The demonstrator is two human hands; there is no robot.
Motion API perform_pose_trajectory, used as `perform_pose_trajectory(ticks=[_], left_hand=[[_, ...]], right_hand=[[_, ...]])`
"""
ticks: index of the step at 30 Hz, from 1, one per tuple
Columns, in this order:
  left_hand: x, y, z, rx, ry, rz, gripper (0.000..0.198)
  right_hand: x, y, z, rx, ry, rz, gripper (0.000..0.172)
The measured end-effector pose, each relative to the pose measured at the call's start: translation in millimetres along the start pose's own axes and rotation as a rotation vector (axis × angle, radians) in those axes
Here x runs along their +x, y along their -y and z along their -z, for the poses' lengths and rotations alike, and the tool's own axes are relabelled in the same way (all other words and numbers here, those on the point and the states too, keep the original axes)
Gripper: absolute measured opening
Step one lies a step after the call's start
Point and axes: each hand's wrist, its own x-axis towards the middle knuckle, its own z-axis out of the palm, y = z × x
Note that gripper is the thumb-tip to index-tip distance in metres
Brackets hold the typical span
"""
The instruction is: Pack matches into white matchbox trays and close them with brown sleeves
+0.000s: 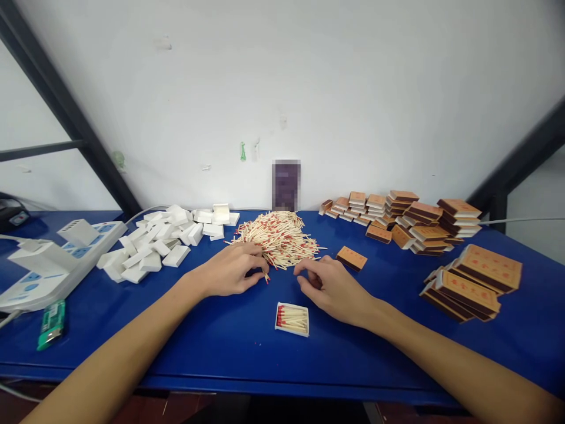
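Observation:
My left hand (236, 268) is at the near left edge of a heap of loose red-tipped matches (282, 235). Its thumb and fingers are closed on a few matches (266, 277), whose red heads stick out below the fingertips. My right hand (331, 287) hovers at the heap's near right side, fingers curved and apart, with nothing visible in them. Between and nearer than both hands lies a white matchbox tray (292, 333) holding a layer of matches, red heads to the left.
White empty trays (176, 256) are heaped at left, beside a power strip (88, 259) and a green lighter (52, 324). Orange matchboxes (426, 232) are stacked at back right, more (474, 288) at right. A single matchbox (352, 258) lies beyond my right hand.

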Motion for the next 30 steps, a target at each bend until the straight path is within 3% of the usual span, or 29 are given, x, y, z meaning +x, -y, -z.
perform_pose_trajectory(ticks=[5, 9, 14, 19, 30], left_hand=[[3.9, -10.3, -9.2, -0.016, -0.039, -0.045, 0.017], [8.6, -18.5, -16.7, 0.007, -0.124, -0.109, 0.02], [6.7, -12.1, -12.6, 0.046, -0.185, -0.06, 0.017], [4.4, -4.4, -9.2, 0.025, -0.159, -0.043, 0.018], [5.6, -10.0, -11.1, -0.037, -0.093, -0.031, 0.011]], right_hand=[[1.1, -1.6, -3.6, 0.089, 0.073, 0.004, 0.011], [3.0, -1.4, -3.6, 0.079, 0.087, 0.089, 0.012], [2.3, -2.1, -1.3, 0.077, 0.141, 0.141, 0.018], [2.5, -3.5, -2.8, 0.035, 0.18, 0.157, 0.023], [3.7, -4.5, -5.5, 0.035, 0.112, 0.129, 0.011]])
